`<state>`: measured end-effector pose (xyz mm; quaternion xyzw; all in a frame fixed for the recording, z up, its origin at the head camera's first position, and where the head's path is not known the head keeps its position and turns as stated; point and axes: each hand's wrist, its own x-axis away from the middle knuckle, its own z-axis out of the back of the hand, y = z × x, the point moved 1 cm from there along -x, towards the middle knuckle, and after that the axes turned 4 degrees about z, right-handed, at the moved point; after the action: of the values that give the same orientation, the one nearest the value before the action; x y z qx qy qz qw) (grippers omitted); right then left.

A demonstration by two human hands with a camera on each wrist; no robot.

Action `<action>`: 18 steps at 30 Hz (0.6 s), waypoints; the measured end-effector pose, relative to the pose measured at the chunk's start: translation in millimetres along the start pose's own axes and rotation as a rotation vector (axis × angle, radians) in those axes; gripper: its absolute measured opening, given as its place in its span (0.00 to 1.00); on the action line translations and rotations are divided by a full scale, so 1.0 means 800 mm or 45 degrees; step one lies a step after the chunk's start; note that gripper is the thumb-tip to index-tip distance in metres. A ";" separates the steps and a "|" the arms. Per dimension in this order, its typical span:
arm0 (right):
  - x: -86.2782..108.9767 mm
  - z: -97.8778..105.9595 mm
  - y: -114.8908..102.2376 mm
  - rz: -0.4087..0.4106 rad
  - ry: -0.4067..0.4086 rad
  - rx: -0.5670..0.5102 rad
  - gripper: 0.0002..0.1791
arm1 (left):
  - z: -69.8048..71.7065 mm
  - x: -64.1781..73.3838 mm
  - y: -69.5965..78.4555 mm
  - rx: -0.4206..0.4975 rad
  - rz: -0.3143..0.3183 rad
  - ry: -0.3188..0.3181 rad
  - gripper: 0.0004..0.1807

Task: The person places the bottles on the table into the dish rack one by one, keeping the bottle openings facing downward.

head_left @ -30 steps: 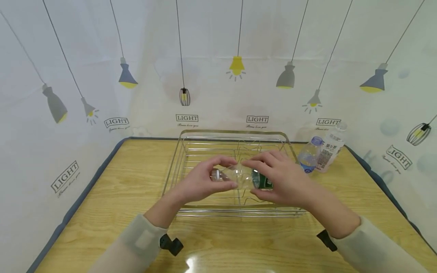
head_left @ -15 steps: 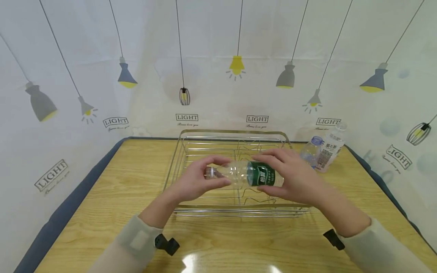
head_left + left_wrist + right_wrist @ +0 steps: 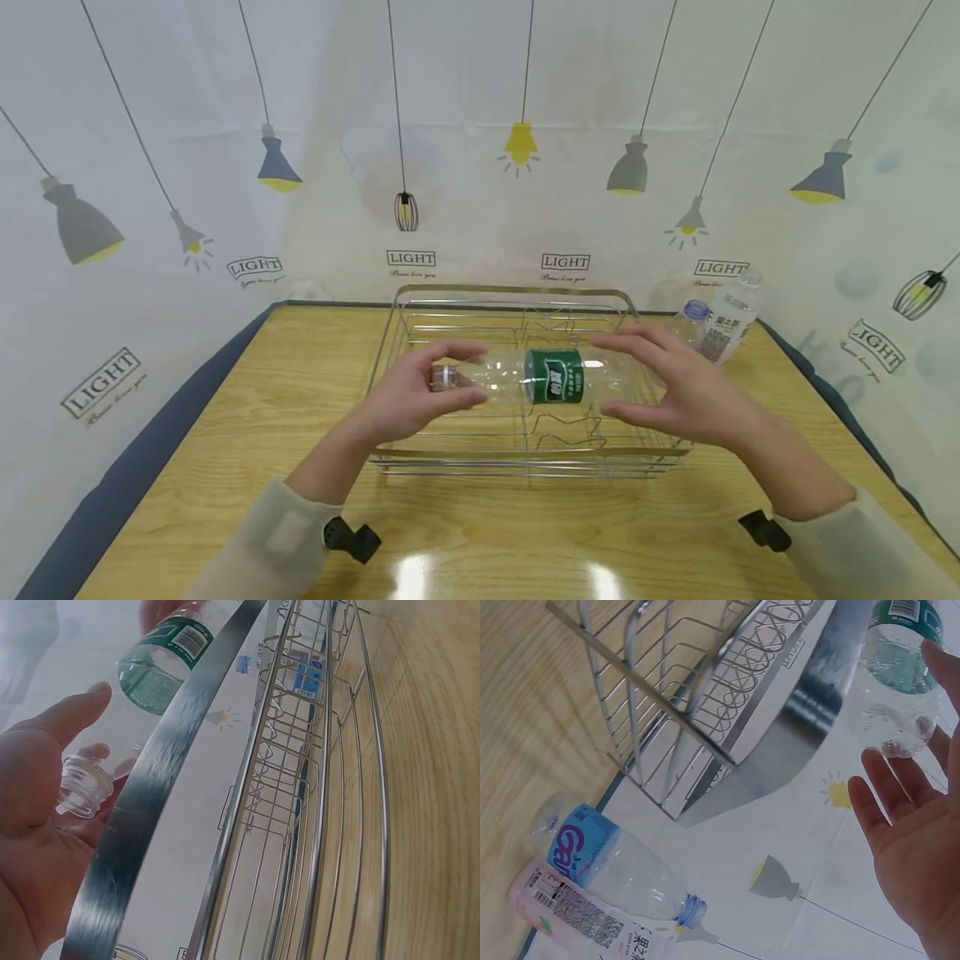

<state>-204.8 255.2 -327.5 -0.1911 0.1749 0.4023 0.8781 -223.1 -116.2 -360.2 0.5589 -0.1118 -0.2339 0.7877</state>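
Note:
A clear plastic bottle with a green label (image 3: 555, 377) lies sideways above the wire rack (image 3: 465, 455), its neck to the left. My left hand (image 3: 420, 392) holds it by the neck and shoulder, with thumb and fingers on opposite sides. In the left wrist view the bottle's threaded neck (image 3: 84, 786) sits inside that hand, and no cap shows. At the base end my right hand (image 3: 682, 387) is spread, its fingers extended around the bottle. The right wrist view has those fingers (image 3: 870, 802) by the base; whether they touch it I cannot tell.
Behind the rack's right side stand a clear bottle with a blue label (image 3: 585, 844) and a pale pink bottle (image 3: 726, 321). The metal rack has a raised rim and thin wire dividers. A lamp-print cloth (image 3: 465, 183) hangs behind the wooden table (image 3: 487, 533).
The bottle has shifted left with my left hand, and more of its green label shows. My right hand has slid right toward the base and its fingers have spread wider.

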 end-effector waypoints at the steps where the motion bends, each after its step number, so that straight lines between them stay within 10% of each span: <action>1: 0.001 0.000 0.001 -0.007 -0.005 -0.006 0.47 | 0.001 0.001 0.000 0.000 -0.001 0.003 0.32; 18: -0.006 0.006 0.013 0.069 0.138 -0.189 0.43 | 0.001 -0.002 0.001 -0.171 -0.077 -0.033 0.33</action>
<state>-215.0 260.1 -323.2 -0.2723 0.1970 0.4269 0.8395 -224.4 -116.2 -359.0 0.5048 -0.0892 -0.2720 0.8144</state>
